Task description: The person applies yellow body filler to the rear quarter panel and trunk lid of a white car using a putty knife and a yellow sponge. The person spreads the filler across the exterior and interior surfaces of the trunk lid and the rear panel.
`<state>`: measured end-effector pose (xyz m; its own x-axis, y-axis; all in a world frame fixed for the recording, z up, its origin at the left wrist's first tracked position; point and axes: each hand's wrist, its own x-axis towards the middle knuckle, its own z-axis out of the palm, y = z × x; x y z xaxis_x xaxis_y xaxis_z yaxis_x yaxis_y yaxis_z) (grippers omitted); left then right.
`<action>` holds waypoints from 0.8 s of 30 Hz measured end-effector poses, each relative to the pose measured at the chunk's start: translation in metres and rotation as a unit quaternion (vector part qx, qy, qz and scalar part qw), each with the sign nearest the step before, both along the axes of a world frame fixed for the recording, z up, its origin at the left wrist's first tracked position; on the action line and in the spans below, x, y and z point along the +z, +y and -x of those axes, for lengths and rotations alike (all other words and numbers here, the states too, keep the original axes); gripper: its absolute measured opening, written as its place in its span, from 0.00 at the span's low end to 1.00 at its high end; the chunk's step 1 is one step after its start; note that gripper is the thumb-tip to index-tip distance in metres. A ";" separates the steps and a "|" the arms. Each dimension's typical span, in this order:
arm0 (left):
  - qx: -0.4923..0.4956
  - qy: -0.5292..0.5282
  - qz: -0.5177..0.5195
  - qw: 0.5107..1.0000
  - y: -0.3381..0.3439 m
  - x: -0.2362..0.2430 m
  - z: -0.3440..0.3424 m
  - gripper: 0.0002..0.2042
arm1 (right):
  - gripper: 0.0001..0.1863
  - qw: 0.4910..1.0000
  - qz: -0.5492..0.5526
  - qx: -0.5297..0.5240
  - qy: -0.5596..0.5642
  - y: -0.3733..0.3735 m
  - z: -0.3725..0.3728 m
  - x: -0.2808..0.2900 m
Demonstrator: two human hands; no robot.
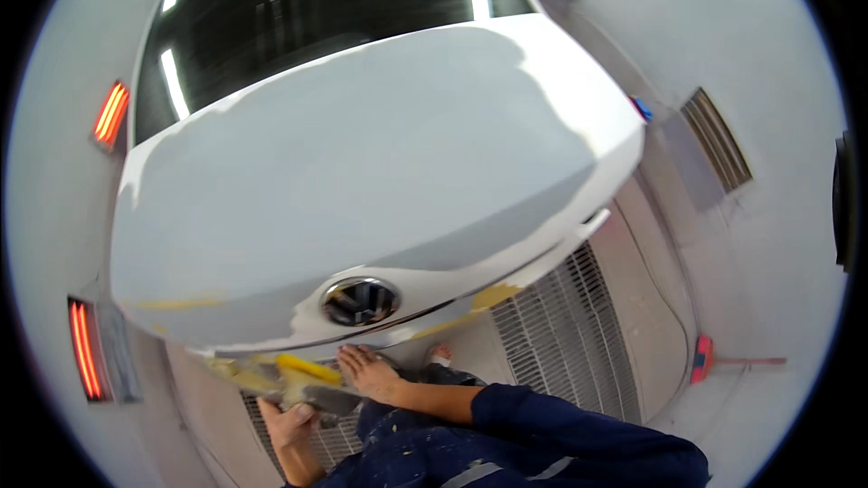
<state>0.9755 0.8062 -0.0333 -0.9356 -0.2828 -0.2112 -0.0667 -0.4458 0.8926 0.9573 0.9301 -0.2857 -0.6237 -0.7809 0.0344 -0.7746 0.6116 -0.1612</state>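
Observation:
In front of me is a white car; its broad panel (362, 144) is mostly covered in matte grey, with white edges and yellowish patches. A round chrome emblem (360, 302) sits near the panel's lower edge. My left hand (294, 425), low and left of the emblem, is closed on a flat grey, smeared tool (330, 398), its exact kind unclear. A yellow strip (309, 369) lies along that tool, close to my right hand. My right hand (369, 372) has its fingers stretched out flat against the car's lower edge, just below the emblem.
Floor grating (574, 334) lies right of my legs. A red-headed tool with a thin handle (702, 360) is on the right, near a cable (665, 284). Wall vents (717, 140) are at right; glowing red heater-like lamps (87, 350) stand at left. A dark window (316, 18) is beyond the panel.

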 end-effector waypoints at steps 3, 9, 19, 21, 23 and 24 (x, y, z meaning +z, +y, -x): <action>-0.015 0.014 0.006 1.000 -0.014 -0.007 -0.008 0.35 | 0.29 1.000 0.006 -0.014 0.012 -0.001 0.001 -0.004; 0.013 0.006 0.018 1.000 -0.028 -0.020 -0.037 0.41 | 0.28 1.000 -0.012 -0.016 -0.005 -0.003 0.001 -0.006; -0.168 0.191 0.040 0.966 0.029 0.061 0.120 0.41 | 0.28 0.999 0.009 -0.027 -0.031 -0.001 0.004 -0.003; -0.240 0.195 0.022 0.951 0.050 0.070 0.177 0.31 | 0.29 0.998 -0.024 -0.028 -0.054 -0.003 0.005 0.001; -0.283 0.190 -0.002 0.940 0.068 0.086 0.222 0.14 | 0.29 0.993 -0.118 -0.011 -0.003 -0.016 0.003 0.002; -0.274 0.169 -0.008 0.947 0.084 0.083 0.232 0.15 | 0.29 0.981 -0.182 -0.013 0.059 -0.017 0.003 -0.008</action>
